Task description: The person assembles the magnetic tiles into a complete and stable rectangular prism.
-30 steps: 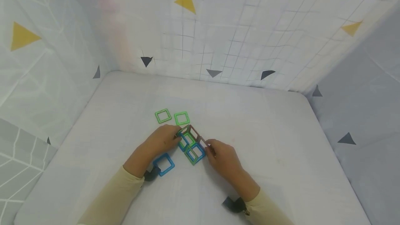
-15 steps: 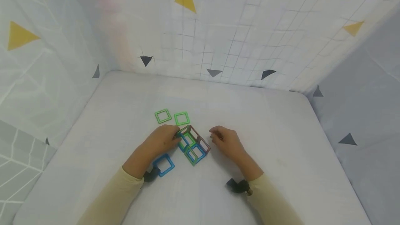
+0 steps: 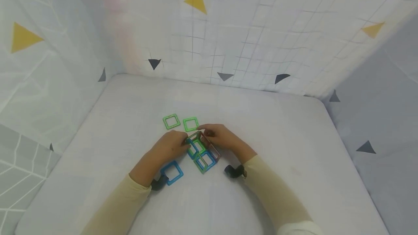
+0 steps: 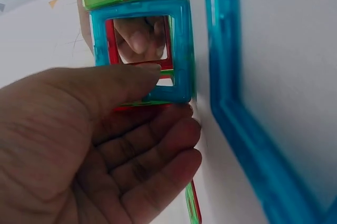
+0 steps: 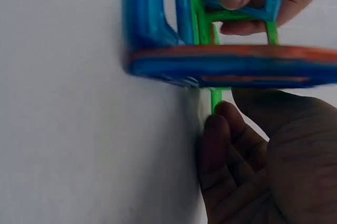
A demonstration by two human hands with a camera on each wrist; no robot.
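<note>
A small open-topped structure of magnetic tiles, with a blue tile (image 4: 181,50), green tiles and a red tile (image 3: 215,152), sits mid-table in the head view. My left hand (image 3: 168,146) pinches its left side; in the left wrist view the thumb lies across the blue frame. Behind the structure's right side is my right hand (image 3: 222,137), its index finger stretched to the corner of a loose green tile (image 3: 185,125). Whether it touches that tile is unclear. In the right wrist view, the right hand (image 5: 237,161) is partly hidden behind a blue and orange-edged tile (image 5: 226,66).
Another loose green tile (image 3: 174,126) lies farther left. A loose blue tile (image 3: 179,167) rests by the left wrist, close to its black wrist camera (image 3: 159,183). White fabric walls stand behind and beside the white table (image 3: 277,119).
My right hand left the structure's right tile, moved back away from it, then went left round its far side toward the loose green tile. My left hand stayed put.
</note>
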